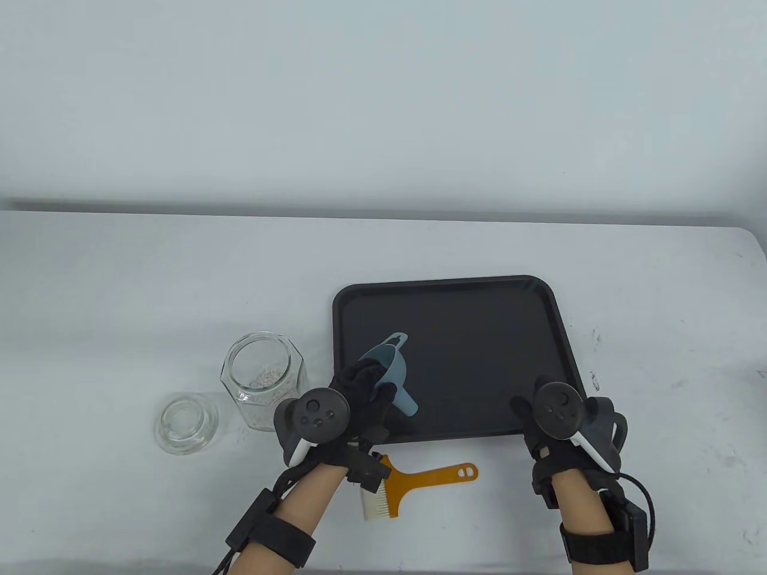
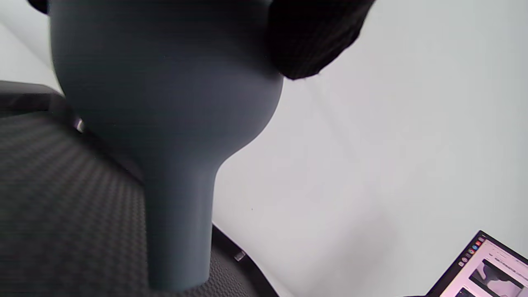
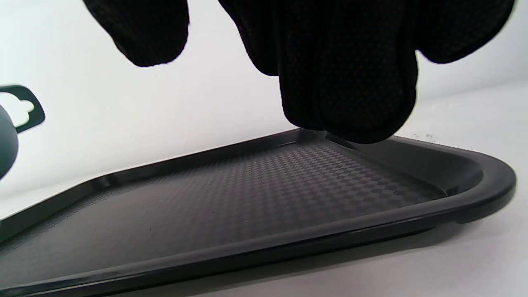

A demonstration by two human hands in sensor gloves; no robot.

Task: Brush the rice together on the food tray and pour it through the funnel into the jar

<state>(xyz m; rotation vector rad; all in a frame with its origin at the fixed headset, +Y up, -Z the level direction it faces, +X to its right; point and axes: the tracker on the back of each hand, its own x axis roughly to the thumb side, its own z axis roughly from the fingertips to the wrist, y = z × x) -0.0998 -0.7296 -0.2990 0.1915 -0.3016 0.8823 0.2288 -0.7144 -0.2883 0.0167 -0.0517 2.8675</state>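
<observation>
1. Nearest the table's front edge: brush (image 1: 413, 482), orange handle and pale bristles, lying flat just in front of the food tray (image 1: 479, 311); partly covered by the left wrist. Untouched; probably set aside because sweeping is finished.
2. Left hand (image 1: 353, 407) at the tray's front-left corner, fingers curled round the bowl of the blue-grey funnel (image 1: 392, 371). Funnel tilted, spout (image 2: 177, 231) aimed toward the tray's front edge and ending just above or on the textured floor; cannot tell which. Not seated in the jar; judged either being lifted off or put down there.
3. Right hand (image 1: 554, 419) over the tray's front-right corner. In the right wrist view fingers (image 3: 346, 82) hang loose above the rim (image 3: 491, 185), gripping nothing; released. Well placed to take that corner.
4. Tray floor: no rice visible in any view.
5. Left of the tray: glass jar (image 1: 263, 380), open-mouthed, with pale grains at the bottom, so the rice appears already inside. Glass lid (image 1: 186, 422) just beside it, to its left and nearer the front edge.
6. Obstruction: left forearm lies across the brush head; otherwise the path from funnel to jar is short and free.
7. Laptop corner (image 2: 486, 268) at the left wrist view's edge.
</observation>
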